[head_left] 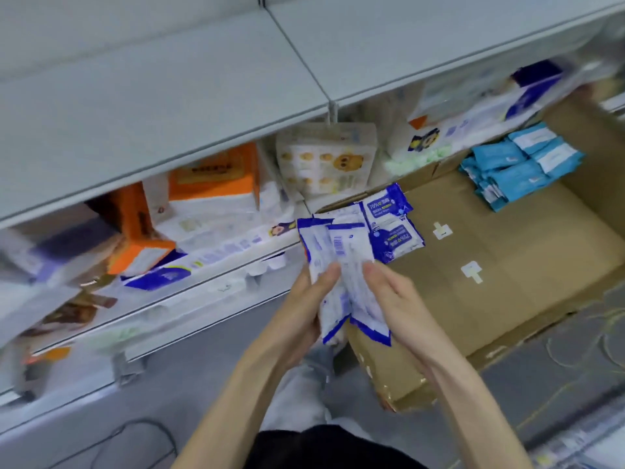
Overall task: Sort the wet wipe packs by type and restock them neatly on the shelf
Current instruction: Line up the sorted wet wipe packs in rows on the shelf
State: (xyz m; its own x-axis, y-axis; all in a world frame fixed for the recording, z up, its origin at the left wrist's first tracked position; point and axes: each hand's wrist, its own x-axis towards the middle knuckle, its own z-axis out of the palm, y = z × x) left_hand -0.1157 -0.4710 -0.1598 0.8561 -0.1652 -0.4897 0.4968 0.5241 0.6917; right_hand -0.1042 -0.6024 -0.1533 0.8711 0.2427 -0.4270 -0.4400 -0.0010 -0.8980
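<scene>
The left hand [304, 299] and right hand [392, 292] clasp a fanned bundle of flat, glossy white packs [338, 252] with blue crimped edges, fingers curled round both sides. At 1 o'clock, 2 blue packs [394, 231] lie in a matte cardboard box [507, 265]. Teal packs [517, 167] pile at 2 o'clock. A smooth grey shelf [169, 96] spans 10 o'clock.

This is a shop aisle. Grey metal shelves [162, 103] across the upper frame carry packaged goods [213, 179]. An open cardboard box [507, 258] of stock sits at right.
</scene>
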